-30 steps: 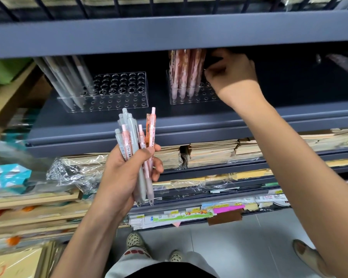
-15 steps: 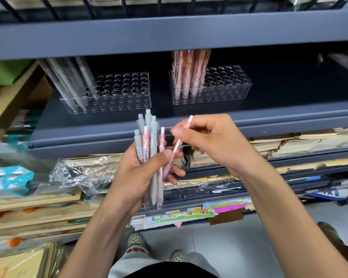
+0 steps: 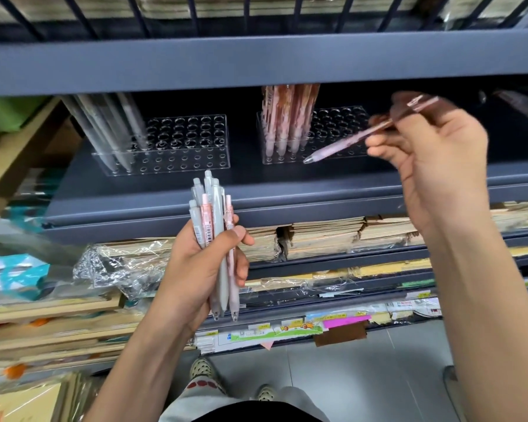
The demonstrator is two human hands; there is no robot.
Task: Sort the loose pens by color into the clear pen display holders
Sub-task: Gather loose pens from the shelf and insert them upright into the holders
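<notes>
Pinches a pink pen (image 3: pixel 342 147) in the right hand (image 3: pixel 433 166) near the right holder (image 3: pixel 333 123); grips a grey-and-pink pen bundle (image 3: pixel 214 214) in the left hand (image 3: pixel 201 269).

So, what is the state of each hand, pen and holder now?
left hand, grips a mixed bundle of pens.
right hand, pinches one pink pen.
pink pen, tilted, not yet in a holder.
left holder, partly filled with grey pens.
right holder, partly filled with pink pens.
</notes>
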